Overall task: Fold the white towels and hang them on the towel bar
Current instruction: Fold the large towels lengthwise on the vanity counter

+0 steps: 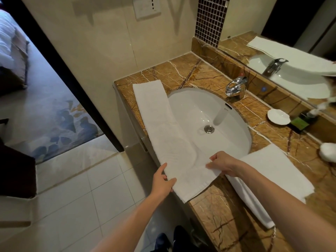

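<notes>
A single head view is given: counter point(220, 211) and sink point(189, 106) are seen close, from above, angled forward and down.

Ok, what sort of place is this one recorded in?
Probably a hotel bathroom: a white sink with a chrome faucet in a marble counter under a mirror, a white towel being folded, and a bed through the doorway.

Your long folded cloth towel point(160, 124): plain white. 2nd folded towel point(276, 166): white too. Marble counter point(218, 220): brown w/ white & dark veins. Oval ceramic basin point(196, 108): glossy white. Mosaic tile strip point(209, 19): dark brown, pale grout. Carpet point(60, 122): blue leaf print.
</notes>
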